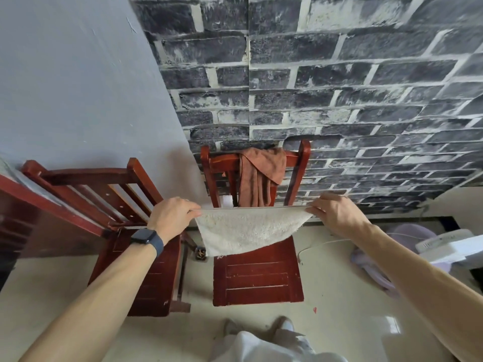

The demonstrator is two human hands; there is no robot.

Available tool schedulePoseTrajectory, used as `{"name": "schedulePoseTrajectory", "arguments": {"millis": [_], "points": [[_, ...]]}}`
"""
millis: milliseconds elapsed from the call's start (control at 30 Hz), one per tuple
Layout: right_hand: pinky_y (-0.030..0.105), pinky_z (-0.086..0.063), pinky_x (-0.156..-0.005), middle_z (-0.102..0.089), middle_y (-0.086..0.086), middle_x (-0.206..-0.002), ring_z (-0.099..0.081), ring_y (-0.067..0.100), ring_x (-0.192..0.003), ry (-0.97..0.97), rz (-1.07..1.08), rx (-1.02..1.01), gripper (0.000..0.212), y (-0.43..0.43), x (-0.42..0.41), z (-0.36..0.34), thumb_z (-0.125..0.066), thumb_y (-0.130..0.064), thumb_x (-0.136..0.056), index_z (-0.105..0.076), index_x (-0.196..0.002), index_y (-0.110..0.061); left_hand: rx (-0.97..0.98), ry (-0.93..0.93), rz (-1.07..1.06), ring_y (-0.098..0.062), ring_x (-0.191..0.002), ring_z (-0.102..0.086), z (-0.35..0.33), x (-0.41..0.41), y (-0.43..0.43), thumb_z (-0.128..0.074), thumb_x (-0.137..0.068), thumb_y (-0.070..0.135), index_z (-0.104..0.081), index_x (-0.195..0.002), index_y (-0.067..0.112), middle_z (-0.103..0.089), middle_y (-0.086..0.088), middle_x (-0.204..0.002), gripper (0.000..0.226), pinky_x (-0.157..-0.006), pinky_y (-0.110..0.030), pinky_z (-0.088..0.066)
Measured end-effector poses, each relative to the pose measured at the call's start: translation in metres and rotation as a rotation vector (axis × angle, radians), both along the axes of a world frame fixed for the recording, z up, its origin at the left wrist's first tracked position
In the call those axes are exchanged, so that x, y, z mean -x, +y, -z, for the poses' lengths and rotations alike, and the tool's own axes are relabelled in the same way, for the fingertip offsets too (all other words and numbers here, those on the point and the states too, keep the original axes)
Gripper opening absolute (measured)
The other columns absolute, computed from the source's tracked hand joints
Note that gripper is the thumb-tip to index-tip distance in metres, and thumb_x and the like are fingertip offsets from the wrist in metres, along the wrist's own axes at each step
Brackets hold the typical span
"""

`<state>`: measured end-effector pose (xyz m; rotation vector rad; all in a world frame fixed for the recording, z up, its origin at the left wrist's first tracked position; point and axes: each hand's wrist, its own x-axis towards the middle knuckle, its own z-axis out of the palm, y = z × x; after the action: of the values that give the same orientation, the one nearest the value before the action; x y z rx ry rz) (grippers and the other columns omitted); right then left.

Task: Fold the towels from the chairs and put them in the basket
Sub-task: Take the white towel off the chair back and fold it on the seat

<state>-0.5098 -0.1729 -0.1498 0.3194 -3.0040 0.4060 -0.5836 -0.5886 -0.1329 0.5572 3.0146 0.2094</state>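
Observation:
A cream fluffy towel (245, 231) hangs stretched in the air above the seat of the middle red wooden chair (258, 278). My left hand (173, 218) pinches its upper left corner. The upper right corner is pinched by my right hand (337, 212). A brown towel (261, 176) is draped over that chair's backrest, behind the cream one. The towel's lower edge curves down to just above the seat. No basket that I can make out for certain is in view.
A second red wooden chair (117, 205) stands to the left, close to a red wooden table edge (31, 205). A lilac and white object (418, 246) sits on the floor at the right. The brick-patterned wall (339, 87) is right behind the chairs.

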Motion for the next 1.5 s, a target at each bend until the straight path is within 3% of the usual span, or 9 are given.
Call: {"name": "schedulePoseTrajectory", "arguments": {"millis": [200,300,533,700,933,1067,1200,1333,1500], "points": [[0.042,-0.058,-0.071,-0.066,0.007,-0.097,-0.067,0.033,-0.088,-0.182,0.057,-0.132,0.027,-0.005,0.025,0.026,-0.057,-0.034,-0.099,-0.072,-0.104,-0.012,0.197,-0.015,0.015,-0.023,-0.094,-0.066,0.045,0.011,0.02,-0.052,-0.097,0.038,-0.072,-0.101,0.032,-0.074,0.004,-0.098,0.021,-0.074,-0.034,-0.051],[0.043,-0.056,-0.077,-0.065,0.008,-0.107,-0.064,0.033,-0.102,-0.218,0.108,-0.136,0.026,-0.005,0.045,0.051,-0.056,-0.031,-0.1,-0.07,-0.112,-0.013,0.182,-0.025,-0.064,-0.025,-0.091,-0.066,0.07,0.029,0.031,-0.055,-0.095,0.035,-0.071,-0.098,0.032,-0.073,0.002,-0.094,0.017,-0.072,-0.033,-0.049],[0.049,-0.059,-0.071,-0.068,0.01,-0.099,-0.06,0.036,-0.1,-0.125,0.26,-0.082,0.016,0.001,0.061,0.121,-0.064,-0.021,-0.096,-0.074,-0.102,-0.01,0.089,0.174,-0.053,-0.028,-0.078,-0.067,0.124,0.051,0.04,-0.072,-0.087,0.023,-0.077,-0.095,0.029,-0.076,0.001,-0.086,0.011,-0.07,-0.034,-0.048],[0.046,-0.058,-0.073,-0.068,0.008,-0.104,-0.056,0.035,-0.104,-0.194,0.302,-0.042,0.016,0.0,0.03,0.184,-0.063,-0.023,-0.095,-0.073,-0.103,-0.013,0.109,0.199,-0.011,-0.028,-0.074,-0.062,0.18,0.019,0.034,-0.078,-0.08,0.016,-0.076,-0.093,0.025,-0.074,0.001,-0.08,0.015,-0.069,-0.036,-0.041],[0.047,-0.059,-0.066,-0.068,0.002,-0.101,-0.058,0.03,-0.097,-0.454,0.307,-0.057,0.013,-0.013,-0.07,0.291,-0.066,-0.026,-0.093,-0.074,-0.102,-0.021,0.156,-0.145,-0.095,-0.027,-0.069,-0.064,0.303,-0.094,0.021,-0.074,-0.072,0.017,-0.077,-0.083,0.026,-0.075,0.003,-0.075,0.015,-0.07,-0.036,-0.045],[0.045,-0.057,-0.073,-0.068,0.003,-0.107,-0.058,0.029,-0.101,-0.683,0.358,-0.053,0.014,-0.027,-0.126,0.335,-0.064,-0.024,-0.095,-0.074,-0.104,-0.022,0.203,-0.344,-0.135,-0.028,-0.067,-0.067,0.359,-0.144,0.02,-0.086,-0.065,0.017,-0.077,-0.081,0.026,-0.074,0.001,-0.071,0.02,-0.067,-0.037,-0.049],[0.041,-0.053,-0.077,-0.068,0.007,-0.109,-0.06,0.031,-0.102,-0.825,0.407,-0.003,0.015,-0.038,-0.157,0.354,-0.063,-0.023,-0.096,-0.076,-0.103,-0.02,0.149,-0.463,-0.152,-0.028,-0.076,-0.066,0.385,-0.169,0.014,-0.078,-0.081,0.027,-0.077,-0.092,0.028,-0.075,0.001,-0.08,0.011,-0.066,-0.034,-0.048],[0.033,-0.051,-0.082,-0.073,0.008,-0.103,-0.067,0.027,-0.093,-0.899,0.571,0.23,0.013,-0.04,-0.154,0.363,-0.071,-0.022,-0.09,-0.077,-0.1,-0.016,-0.056,-0.685,-0.371,-0.023,-0.09,-0.068,0.386,-0.164,0.007,-0.065,-0.088,0.046,-0.074,-0.104,0.032,-0.075,0.003,-0.098,0.023,-0.073,-0.032,-0.054],[0.029,-0.043,-0.065,-0.066,0.003,-0.076,-0.06,0.022,-0.077,-0.925,0.89,0.596,0.01,-0.032,-0.111,0.364,-0.073,-0.029,-0.086,-0.07,-0.085,-0.02,-0.537,-0.906,-0.681,-0.009,-0.095,-0.065,0.38,-0.129,0.01,-0.074,-0.085,0.041,-0.075,-0.098,0.022,-0.073,0.011,-0.095,0.023,-0.073,-0.022,-0.044]]}}
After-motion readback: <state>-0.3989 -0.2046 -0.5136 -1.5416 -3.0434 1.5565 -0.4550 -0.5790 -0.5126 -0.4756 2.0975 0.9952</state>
